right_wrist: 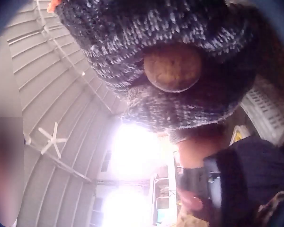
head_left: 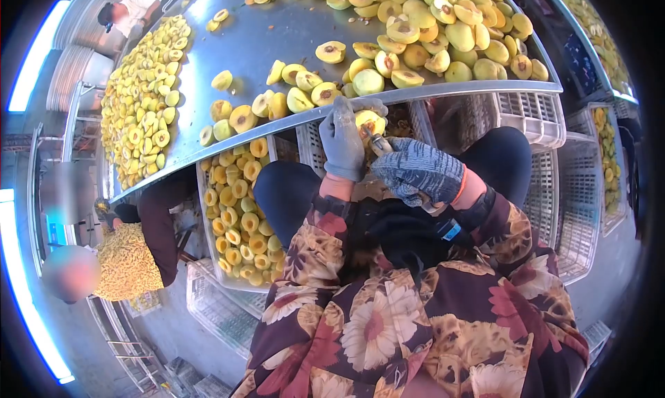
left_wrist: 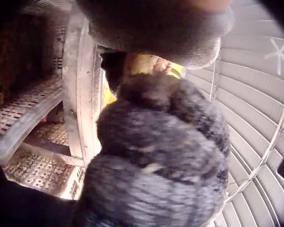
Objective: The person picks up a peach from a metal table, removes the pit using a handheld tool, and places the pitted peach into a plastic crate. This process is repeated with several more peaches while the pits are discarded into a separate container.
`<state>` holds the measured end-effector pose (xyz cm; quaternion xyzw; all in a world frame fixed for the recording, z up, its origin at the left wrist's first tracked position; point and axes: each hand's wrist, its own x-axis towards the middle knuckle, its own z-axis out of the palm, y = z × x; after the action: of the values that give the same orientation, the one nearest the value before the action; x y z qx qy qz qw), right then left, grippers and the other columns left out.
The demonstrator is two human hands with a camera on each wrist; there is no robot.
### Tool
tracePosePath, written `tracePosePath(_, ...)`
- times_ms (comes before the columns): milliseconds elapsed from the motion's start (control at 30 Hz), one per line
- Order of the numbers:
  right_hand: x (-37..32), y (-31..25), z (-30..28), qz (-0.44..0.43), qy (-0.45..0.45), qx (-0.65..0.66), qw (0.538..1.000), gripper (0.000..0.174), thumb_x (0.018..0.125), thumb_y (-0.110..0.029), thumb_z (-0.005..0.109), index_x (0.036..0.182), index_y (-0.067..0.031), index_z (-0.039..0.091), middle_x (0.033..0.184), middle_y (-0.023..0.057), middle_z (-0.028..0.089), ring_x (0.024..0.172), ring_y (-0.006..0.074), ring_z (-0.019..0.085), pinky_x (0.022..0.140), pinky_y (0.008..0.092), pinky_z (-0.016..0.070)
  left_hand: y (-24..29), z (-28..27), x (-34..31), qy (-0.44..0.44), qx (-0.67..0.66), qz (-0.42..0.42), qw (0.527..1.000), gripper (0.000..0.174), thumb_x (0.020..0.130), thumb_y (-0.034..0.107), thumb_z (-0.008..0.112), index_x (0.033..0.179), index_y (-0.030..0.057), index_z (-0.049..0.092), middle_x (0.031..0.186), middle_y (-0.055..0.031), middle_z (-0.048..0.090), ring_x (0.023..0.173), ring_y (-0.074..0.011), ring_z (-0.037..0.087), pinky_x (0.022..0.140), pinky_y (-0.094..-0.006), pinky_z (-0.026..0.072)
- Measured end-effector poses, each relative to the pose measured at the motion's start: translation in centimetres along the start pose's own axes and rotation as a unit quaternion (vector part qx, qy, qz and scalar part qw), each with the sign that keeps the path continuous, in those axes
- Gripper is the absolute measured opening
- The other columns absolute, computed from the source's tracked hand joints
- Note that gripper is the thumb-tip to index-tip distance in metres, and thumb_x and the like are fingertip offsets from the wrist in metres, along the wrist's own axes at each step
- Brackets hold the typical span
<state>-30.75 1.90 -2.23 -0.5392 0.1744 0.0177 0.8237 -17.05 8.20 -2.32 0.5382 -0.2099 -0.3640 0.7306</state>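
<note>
In the head view my left hand (head_left: 344, 140), in a light grey glove, holds a yellow stone-fruit half (head_left: 370, 123) just below the metal table's front edge. My right hand (head_left: 418, 169), in a dark knitted glove, grips a hand tool whose metal end (head_left: 380, 146) meets the fruit. The round, wooden-looking butt of the tool's handle (right_wrist: 173, 68) pokes out of the right fist in the right wrist view. Seen from the left wrist, the right glove (left_wrist: 161, 132) covers most of the work, with the left glove (left_wrist: 156, 33) above it.
Fruit halves (head_left: 415, 34) are heaped on the metal table (head_left: 228, 41), with another pile (head_left: 145, 96) at its left. A crate of hollowed halves (head_left: 239, 218) stands left of my knees. White plastic crates (head_left: 530, 117) are stacked on the right. Another person (head_left: 128, 259) sits at the left.
</note>
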Motion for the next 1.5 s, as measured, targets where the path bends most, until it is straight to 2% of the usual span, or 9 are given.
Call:
tracePosePath(267,-0.2,1.0,-1.0,-0.062,-0.124,-0.086,0.987,0.024,0.092,-0.016,0.055,0.111,-0.0020,0.057,0.073,0.0035,0.058,0.055,0.0075,0.054,0.046,0.0207,0.0428,1.0,-1.3,0.6,-0.140,0.037,-0.047,0.988,0.057,0.100,0.040,0.035,0.082,-0.0057,0.063,0.074,-0.0130,0.065,0.061,-0.0173,0.063,0.055,-0.0276,0.0545)
tracePosePath(367,-0.5,2.1,-1.2,0.082,-0.161,0.354,0.918,0.027,0.093,-0.016,0.052,0.114,0.0012,0.057,0.078,0.0059,0.060,0.057,0.0079,0.055,0.046,0.0211,0.0435,0.3,-1.2,0.7,-0.114,0.026,-0.039,0.992,0.057,0.099,0.042,0.036,0.082,-0.0055,0.063,0.074,-0.0132,0.065,0.060,-0.0179,0.063,0.054,-0.0276,0.0545)
tracePosePath(767,-1.1,1.4,-1.2,0.154,-0.198,0.446,0.859,0.019,0.091,-0.016,0.056,0.103,-0.0026,0.054,0.064,-0.0029,0.047,0.044,0.0047,0.044,0.033,0.0168,0.0311,-2.6,-1.1,1.4,-0.044,-0.272,-0.178,0.945,0.055,0.095,0.055,0.035,0.110,0.0052,0.054,0.097,-0.0130,0.064,0.078,-0.0261,0.064,0.063,-0.0372,0.0552)
tracePosePath(967,0.5,4.5,-4.5,0.062,0.103,-0.138,0.983,0.025,0.085,-0.019,0.061,0.101,0.0000,0.056,0.063,0.0033,0.055,0.046,0.0158,0.052,0.043,0.0288,0.0445,-0.5,-3.0,0.0,0.003,-0.261,-0.121,0.958,0.041,0.095,0.046,0.042,0.108,0.0085,0.054,0.100,-0.0093,0.063,0.088,-0.0257,0.063,0.073,-0.0402,0.0535)
tracePosePath(1067,3.1,7.9,-5.1,0.044,0.281,-0.591,0.755,0.027,0.084,-0.018,0.058,0.101,0.0021,0.058,0.077,0.0108,0.064,0.064,0.0250,0.061,0.062,0.0363,0.0502,2.1,-7.4,-1.0,-0.018,-0.408,-0.148,0.901,0.035,0.093,0.032,0.046,0.105,0.0005,0.056,0.107,-0.0133,0.061,0.095,-0.0288,0.062,0.081,-0.0445,0.0534)
tracePosePath(1167,3.6,9.8,-5.7,-0.056,0.252,-0.405,0.877,0.039,0.083,-0.024,0.061,0.114,0.0005,0.055,0.091,0.0217,0.064,0.084,0.0335,0.063,0.075,0.0380,0.0497,6.4,-15.6,-4.0,0.011,-0.006,0.121,0.993,0.033,0.080,0.017,0.064,0.105,-0.0010,0.056,0.105,-0.0114,0.064,0.094,-0.0250,0.062,0.084,-0.0375,0.0514)
tracePosePath(1233,4.3,10.6,-5.6,-0.043,0.235,-0.424,0.874,0.047,0.083,-0.027,0.063,0.121,-0.0002,0.053,0.096,0.0260,0.062,0.089,0.0393,0.061,0.078,0.0393,0.0491,8.8,-21.8,-6.7,0.143,0.348,0.250,0.892,0.045,0.067,0.006,0.080,0.104,-0.0017,0.056,0.101,-0.0090,0.066,0.091,-0.0212,0.063,0.085,-0.0298,0.0502)
tracePosePath(1400,3.8,11.0,-4.6,0.097,0.185,-0.550,0.809,0.050,0.084,-0.028,0.062,0.124,0.0003,0.050,0.105,0.0277,0.061,0.097,0.0419,0.059,0.083,0.0406,0.0479,9.2,-34.3,-14.8,0.253,-0.031,0.056,0.965,0.043,0.084,0.015,0.062,0.123,0.0011,0.050,0.117,-0.0110,0.057,0.104,-0.0200,0.058,0.092,-0.0316,0.0480)
tracePosePath(1500,3.5,12.2,-5.8,0.143,0.178,-0.542,0.809,0.052,0.084,-0.029,0.061,0.126,0.0017,0.049,0.110,0.0303,0.058,0.104,0.0424,0.056,0.086,0.0410,0.0466,5.5,-35.1,-17.0,0.291,0.304,-0.036,0.906,0.044,0.076,0.005,0.065,0.119,0.0040,0.053,0.122,-0.0124,0.053,0.109,-0.0249,0.055,0.093,-0.0339,0.0456)
